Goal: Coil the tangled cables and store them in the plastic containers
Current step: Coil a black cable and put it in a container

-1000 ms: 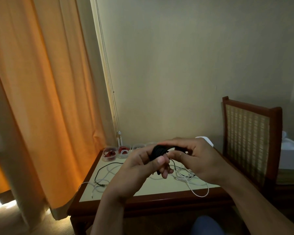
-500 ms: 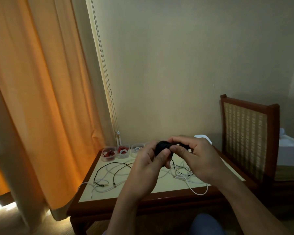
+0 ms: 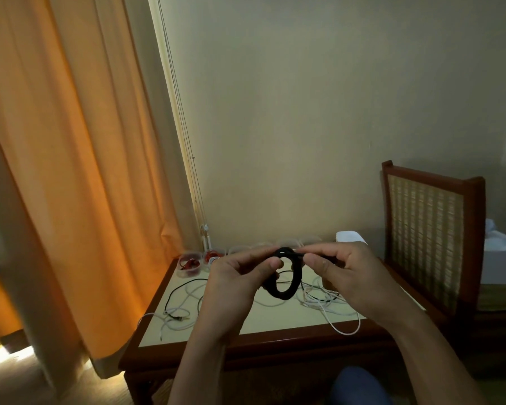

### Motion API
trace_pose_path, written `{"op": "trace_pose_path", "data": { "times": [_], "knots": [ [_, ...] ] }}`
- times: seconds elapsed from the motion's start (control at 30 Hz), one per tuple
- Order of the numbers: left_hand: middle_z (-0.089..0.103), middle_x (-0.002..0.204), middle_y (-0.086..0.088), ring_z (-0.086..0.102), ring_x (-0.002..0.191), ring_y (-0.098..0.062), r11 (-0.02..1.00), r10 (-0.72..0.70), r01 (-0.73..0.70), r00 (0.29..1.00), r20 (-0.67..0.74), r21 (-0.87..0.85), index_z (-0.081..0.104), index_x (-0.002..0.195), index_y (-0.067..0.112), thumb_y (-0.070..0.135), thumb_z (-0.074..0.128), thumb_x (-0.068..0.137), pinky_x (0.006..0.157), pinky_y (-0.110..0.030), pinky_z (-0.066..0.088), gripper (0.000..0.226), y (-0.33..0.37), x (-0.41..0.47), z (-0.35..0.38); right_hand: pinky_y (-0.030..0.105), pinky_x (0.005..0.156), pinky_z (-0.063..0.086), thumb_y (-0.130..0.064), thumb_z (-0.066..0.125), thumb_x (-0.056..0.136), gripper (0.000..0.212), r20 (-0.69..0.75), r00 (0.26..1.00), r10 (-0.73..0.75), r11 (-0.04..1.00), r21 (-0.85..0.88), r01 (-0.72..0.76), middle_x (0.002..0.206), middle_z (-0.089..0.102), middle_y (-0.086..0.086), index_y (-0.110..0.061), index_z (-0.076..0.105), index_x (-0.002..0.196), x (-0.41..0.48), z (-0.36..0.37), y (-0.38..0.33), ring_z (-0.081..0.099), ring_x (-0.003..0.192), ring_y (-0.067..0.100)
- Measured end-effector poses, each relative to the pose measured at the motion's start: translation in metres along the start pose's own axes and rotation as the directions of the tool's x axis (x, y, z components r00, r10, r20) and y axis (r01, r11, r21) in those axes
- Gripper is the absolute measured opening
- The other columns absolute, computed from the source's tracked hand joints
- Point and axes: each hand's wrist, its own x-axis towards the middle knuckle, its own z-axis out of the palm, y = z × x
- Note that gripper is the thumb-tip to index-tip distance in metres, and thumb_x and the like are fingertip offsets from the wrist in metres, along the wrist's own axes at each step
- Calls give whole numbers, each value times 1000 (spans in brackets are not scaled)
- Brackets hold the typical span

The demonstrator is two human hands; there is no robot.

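Note:
A black cable wound into a ring-shaped coil [image 3: 287, 290] hangs above the table between my two hands. My left hand [image 3: 234, 283] pinches its upper left part with thumb and fingers. My right hand [image 3: 351, 276] grips the loose black end at the coil's top right. On the table [image 3: 269, 317] below lie tangled white cables [image 3: 324, 302] and a black cable [image 3: 178, 293]. Clear plastic containers [image 3: 191, 263] stand in a row at the table's far edge; two at the left hold red cables.
An orange curtain [image 3: 70, 171] hangs close to the table's left side. A wooden chair with a woven back [image 3: 430, 238] stands at the right. A white object [image 3: 349, 237] lies at the table's back right. One white cable loops over the front edge.
The coil was bunched tight between both hands; now my hands have drawn slightly apart and the coil hangs open as a ring. The view has tilted up a little.

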Motion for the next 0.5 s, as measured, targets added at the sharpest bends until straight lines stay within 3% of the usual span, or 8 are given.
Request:
{"op": "trace_pose_path", "data": {
  "times": [0.1, 0.2, 0.27, 0.37, 0.43, 0.5],
  "knots": [
    [78, 90, 4, 69, 72, -2, 999, -47, 47, 999, -21, -13, 79, 108, 19, 16, 70, 90, 70, -17, 55, 20, 1, 0, -4, 11, 66, 45, -6, 61, 98, 41, 56, 998, -39, 992, -118, 45, 80, 70, -19, -44, 71, 107, -1, -5, 2, 57, 68, -2],
    [78, 92, 1, 70, 72, -4, 995, -80, 78, 997, -24, -64, 79, 106, 17, 18, 71, 87, 69, -16, 55, 20, 4, 1, -5, 16, 80, 46, -19, 69, 94, 21, 14, 985, -170, 880, -447, 158, 93, 71, -18, -34, 78, 105, 9, -11, 12, 63, 92, 4],
    [79, 94, 1, 71, 73, -6, 993, -89, 88, 996, -8, -84, 81, 102, 18, 26, 73, 79, 76, -24, 56, 25, 6, 2, -5, 25, 78, 47, -25, 72, 91, 16, -17, 968, -249, 795, -575, 194, 91, 68, -16, -31, 79, 104, 16, -12, 16, 60, 90, 7],
    [78, 86, 2, 71, 74, -9, 990, -102, 104, 994, 28, -94, 83, 96, 16, 35, 73, 70, 95, -48, 53, 33, 8, 1, -3, 25, 70, 51, -26, 78, 84, 17, -163, 962, -221, 892, -432, 131, 80, 70, -11, -30, 81, 100, 21, -9, 17, 65, 77, 11],
    [77, 86, 3, 71, 75, -10, 988, -108, 112, 993, 41, -106, 83, 94, 17, 34, 73, 70, 98, -53, 52, 31, 8, 2, -2, 26, 70, 57, -22, 80, 82, 16, -250, 965, -81, 977, -210, 27, 77, 74, -8, -26, 82, 97, 23, -5, 14, 70, 70, 13],
    [76, 89, 2, 71, 75, -11, 986, -111, 116, 992, 53, -122, 83, 96, 18, 32, 73, 71, 98, -53, 52, 30, 9, 2, -2, 28, 69, 60, -14, 80, 83, 12, -274, 959, 72, 997, 56, -59, 76, 77, 3, -17, 80, 94, 24, -1, 12, 73, 68, 20]
  ]
}}
